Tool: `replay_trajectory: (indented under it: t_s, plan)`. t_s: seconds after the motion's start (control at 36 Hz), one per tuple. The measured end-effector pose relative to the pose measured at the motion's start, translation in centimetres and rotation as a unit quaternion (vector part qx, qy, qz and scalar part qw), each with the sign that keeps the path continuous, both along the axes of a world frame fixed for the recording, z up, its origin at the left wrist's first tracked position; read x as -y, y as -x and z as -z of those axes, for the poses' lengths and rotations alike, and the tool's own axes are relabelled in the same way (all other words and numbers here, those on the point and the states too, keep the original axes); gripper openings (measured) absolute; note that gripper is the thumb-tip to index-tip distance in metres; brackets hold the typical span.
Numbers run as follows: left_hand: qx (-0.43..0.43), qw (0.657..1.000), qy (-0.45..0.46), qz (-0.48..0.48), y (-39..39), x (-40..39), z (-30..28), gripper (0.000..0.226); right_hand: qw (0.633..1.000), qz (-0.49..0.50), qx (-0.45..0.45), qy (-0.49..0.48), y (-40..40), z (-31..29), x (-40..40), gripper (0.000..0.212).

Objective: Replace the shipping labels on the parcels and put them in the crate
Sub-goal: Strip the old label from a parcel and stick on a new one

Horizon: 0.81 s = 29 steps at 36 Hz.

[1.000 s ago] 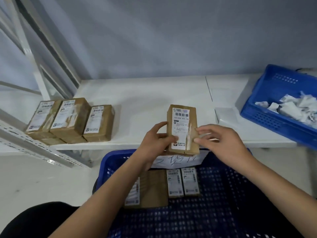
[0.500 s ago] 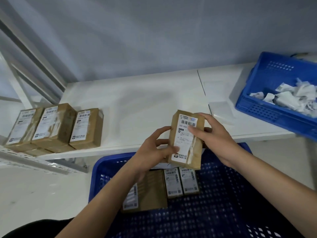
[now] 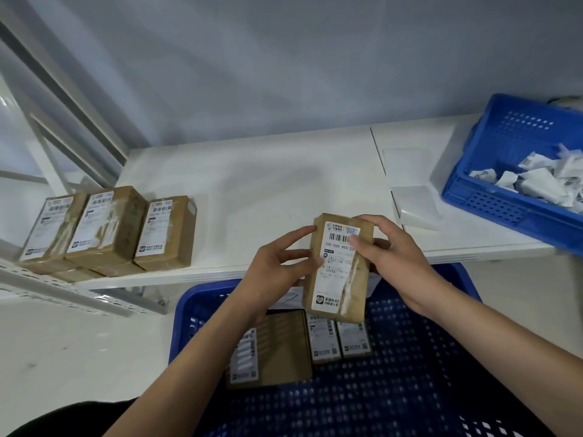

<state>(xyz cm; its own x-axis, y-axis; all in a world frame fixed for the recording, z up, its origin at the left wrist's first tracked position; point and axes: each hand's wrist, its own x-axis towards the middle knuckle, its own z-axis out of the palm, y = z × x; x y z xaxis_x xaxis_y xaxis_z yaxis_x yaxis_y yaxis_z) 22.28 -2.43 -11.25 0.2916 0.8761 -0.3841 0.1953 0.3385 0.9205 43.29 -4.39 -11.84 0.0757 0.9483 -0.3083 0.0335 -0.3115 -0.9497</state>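
Observation:
A brown cardboard parcel [image 3: 339, 272] with a white shipping label [image 3: 334, 263] is held upright over the far edge of the big blue crate [image 3: 410, 373]. My left hand [image 3: 277, 272] grips its left side, thumb on the label. My right hand [image 3: 394, 257] grips its right side, with the thumb tip on the label's top right corner. Inside the crate lie a larger parcel [image 3: 277, 348] and two small labelled parcels [image 3: 339, 339]. Three more labelled parcels [image 3: 107, 231] stand on the white table's left end.
The white table [image 3: 252, 190] runs across the middle. A second blue crate [image 3: 517, 171] holding crumpled white labels sits at its right end. A stack of white sheets [image 3: 413, 203] lies beside it. A grey wall stands behind, and metal shelf rails [image 3: 63, 294] at left.
The parcel has come lower and nearer over the crate. My right hand moved from its lower right edge up to the label's top right corner.

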Motion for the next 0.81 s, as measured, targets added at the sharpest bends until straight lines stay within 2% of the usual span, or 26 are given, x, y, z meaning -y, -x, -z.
replay_trajectory:
  t_s: [0.11,0.25,0.42,0.58,0.81]
  plan:
    - [-0.006,1.000,-0.002,0.003,-0.03,-0.01,0.15,0.054,0.999,-0.006,0.032,-0.016,0.13,0.09,0.17,0.029]
    - [-0.020,1.000,-0.017,0.007,-0.12,0.12,0.19,0.050,0.971,-0.065,0.165,-0.162,0.31,-0.21,0.40,0.042]
    - [-0.017,1.000,-0.024,0.004,-0.36,0.26,0.08,0.047,0.972,-0.057,0.142,-0.177,0.50,-0.07,0.54,0.033]
    - [-0.007,1.000,-0.020,-0.006,-0.50,0.42,-0.07,0.048,0.984,-0.024,0.101,-0.148,0.47,0.12,0.49,0.032]
    - [-0.017,1.000,-0.018,-0.011,-0.63,0.50,-0.20,0.046,0.984,-0.026,0.092,-0.150,0.78,0.44,0.50,0.030]
